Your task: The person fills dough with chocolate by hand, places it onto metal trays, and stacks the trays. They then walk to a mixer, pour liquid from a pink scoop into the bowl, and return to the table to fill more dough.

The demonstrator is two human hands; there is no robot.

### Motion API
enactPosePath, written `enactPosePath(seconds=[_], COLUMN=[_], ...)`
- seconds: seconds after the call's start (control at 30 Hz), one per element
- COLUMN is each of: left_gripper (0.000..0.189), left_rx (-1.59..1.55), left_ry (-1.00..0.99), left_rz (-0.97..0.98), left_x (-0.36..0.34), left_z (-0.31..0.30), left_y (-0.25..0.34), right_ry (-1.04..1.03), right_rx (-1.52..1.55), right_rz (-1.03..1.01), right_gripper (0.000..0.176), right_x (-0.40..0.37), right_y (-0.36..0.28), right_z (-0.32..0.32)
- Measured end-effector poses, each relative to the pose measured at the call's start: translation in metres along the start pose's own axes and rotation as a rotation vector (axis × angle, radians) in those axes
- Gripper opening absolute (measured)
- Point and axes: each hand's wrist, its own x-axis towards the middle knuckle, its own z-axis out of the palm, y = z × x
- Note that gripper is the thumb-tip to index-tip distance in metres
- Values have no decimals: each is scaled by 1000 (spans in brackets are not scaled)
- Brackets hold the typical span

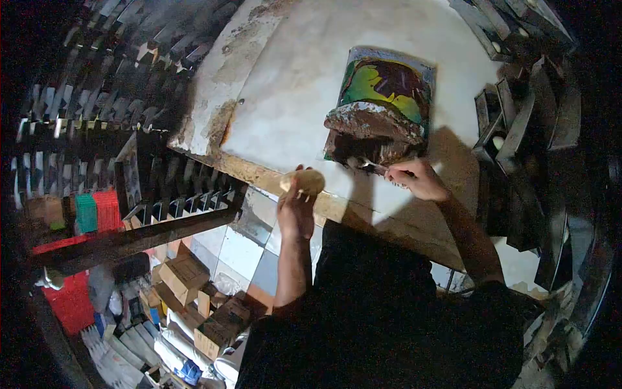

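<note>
My left hand (298, 211) holds a round, flat, pale dough-like piece (307, 182) over the near edge of the worktable. In my right hand (418, 180) is a small metal utensil (373, 165), its tip at the mouth of an open bag. The bag (382, 97) lies on the pale tabletop (285, 97); it has a green, yellow and purple print, a rolled-back brown-smeared edge and a dark brown filling (363, 148) inside. The utensil's tip is partly lost against the dark filling.
Dark metal trays or moulds (518, 123) are stacked at the table's right side, and racks of them (97, 104) fill the left. Cardboard boxes (184, 277) and red crates (70, 301) stand at the lower left, near the tiled floor (241, 254).
</note>
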Motion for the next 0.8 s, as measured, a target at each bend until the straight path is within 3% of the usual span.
enactPosePath(seconds=[0.1, 0.13, 0.17, 0.2, 0.3, 0.43, 0.53, 0.63, 0.67, 0.77, 0.8], left_gripper=[39, 38, 37, 35, 33, 34, 40, 47, 46, 47, 48], left_rx=[-34, -99, -164, -202, -168, -175, -150, -73, -81, 168, 283], left_ry=[28, -47, -127, -161, -130, -160, -318, -427, -451, -480, -483], left_rz=[-303, -363, -421, -443, -439, -322, -227, -184, -138, 171, 313], left_x=[13, 7, 3, 7, 14, 10, -4, -18, -24, -34, -34], left_z=[23, 41, 58, 60, 58, 60, 75, 88, 93, 98, 98], left_y=[-32, -34, -33, -38, -45, -42, -27, -23, -23, -25, -25], right_ry=[383, 344, 351, 367, 433, 495, 759, 560, 612, 777, 812], right_rx=[99, 114, 9, -95, -441, -788, -586, 350, 534, 844, 641], right_rz=[-262, -89, -182, -276, -160, -68, -399, -127, -173, -37, -45], right_gripper=[22, 26, 29, 33, 34, 30, 25, 23, 23, 26, 29], right_x=[-20, -32, -32, -32, -48, -61, -36, -24, -18, -1, 2], right_y=[-19, -19, -1, 16, -16, 28, 24, -94, -104, -122, -129], right_z=[25, 34, 40, 46, 37, 34, 43, 45, 50, 56, 59])
